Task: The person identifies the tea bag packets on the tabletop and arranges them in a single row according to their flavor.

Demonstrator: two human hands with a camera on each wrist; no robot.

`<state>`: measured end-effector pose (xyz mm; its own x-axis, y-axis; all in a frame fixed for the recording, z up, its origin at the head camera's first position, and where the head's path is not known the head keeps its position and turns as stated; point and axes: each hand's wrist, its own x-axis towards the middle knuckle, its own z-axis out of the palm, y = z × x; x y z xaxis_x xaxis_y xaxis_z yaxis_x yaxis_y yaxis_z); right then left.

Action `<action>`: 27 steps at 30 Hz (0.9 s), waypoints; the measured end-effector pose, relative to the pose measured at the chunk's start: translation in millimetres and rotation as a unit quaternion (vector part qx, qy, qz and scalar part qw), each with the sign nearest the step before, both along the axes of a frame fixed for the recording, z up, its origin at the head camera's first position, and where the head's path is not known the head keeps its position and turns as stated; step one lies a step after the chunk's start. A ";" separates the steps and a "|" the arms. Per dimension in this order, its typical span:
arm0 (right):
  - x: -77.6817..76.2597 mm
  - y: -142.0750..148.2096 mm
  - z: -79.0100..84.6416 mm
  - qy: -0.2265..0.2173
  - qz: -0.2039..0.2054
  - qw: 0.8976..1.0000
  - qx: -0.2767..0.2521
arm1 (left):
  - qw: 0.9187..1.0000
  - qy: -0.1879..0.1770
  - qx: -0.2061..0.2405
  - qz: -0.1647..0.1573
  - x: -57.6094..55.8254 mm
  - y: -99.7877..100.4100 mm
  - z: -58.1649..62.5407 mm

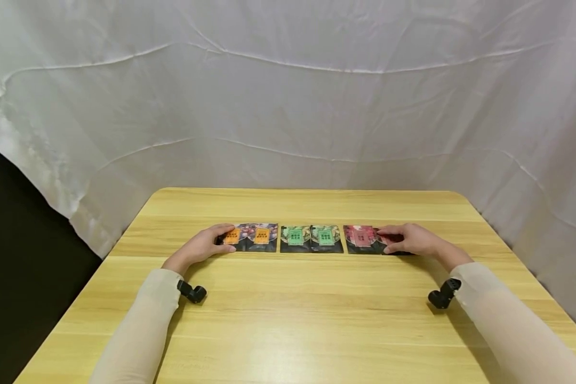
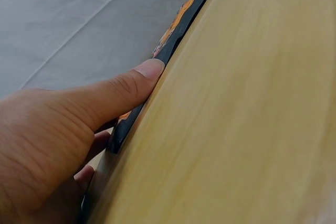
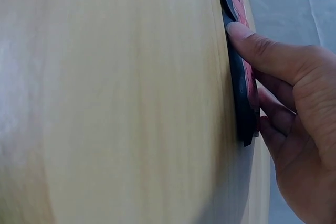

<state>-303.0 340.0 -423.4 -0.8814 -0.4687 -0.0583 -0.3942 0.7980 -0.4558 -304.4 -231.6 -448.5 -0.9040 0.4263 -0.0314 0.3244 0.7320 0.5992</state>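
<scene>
A row of flat black sachets lies across the table. At its left end, my left hand (image 1: 199, 246) holds the outer orange-labelled sachet (image 1: 231, 236), thumb along its near edge and fingers at its far side. Another orange-labelled sachet (image 1: 262, 237) overlaps it. Two green-labelled sachets, one left (image 1: 295, 238) and one right (image 1: 326, 238), lie mid-row. On the right, my right hand (image 1: 415, 240) holds the outer red-labelled sachet (image 3: 248, 85) by its edges, partly covering it. Beside it is another red-labelled sachet (image 1: 362, 238). In the right wrist view the thumb presses the near edge.
The wood-grain table (image 1: 288, 309) has rounded far corners. A pale cloth curtain (image 1: 288, 117) hangs behind it. Dark material (image 1: 24, 256) shows at the left. Each wrist wears a small black camera, one left (image 1: 192, 292) and one right (image 1: 444, 294).
</scene>
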 end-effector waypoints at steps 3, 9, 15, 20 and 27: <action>0.1 0.3 -0.3 0.006 0.000 1.000 0.003 | 1.000 0.001 0.002 0.002 -0.5 -0.1 -0.4; 1.6 -2.5 2.9 0.011 -0.001 1.000 0.011 | 1.000 0.008 0.001 0.001 0.6 -1.3 0.3; 3.0 -3.6 3.3 0.010 -0.010 1.000 0.014 | 1.000 -0.001 0.016 0.006 0.8 -2.2 0.2; 4.0 -3.2 3.1 0.012 -0.013 1.000 0.014 | 1.000 -0.003 0.027 0.007 0.9 -1.3 1.3; 2.7 -1.7 2.7 0.020 -0.015 1.000 0.008 | 0.999 0.007 0.032 0.005 0.4 -2.3 0.0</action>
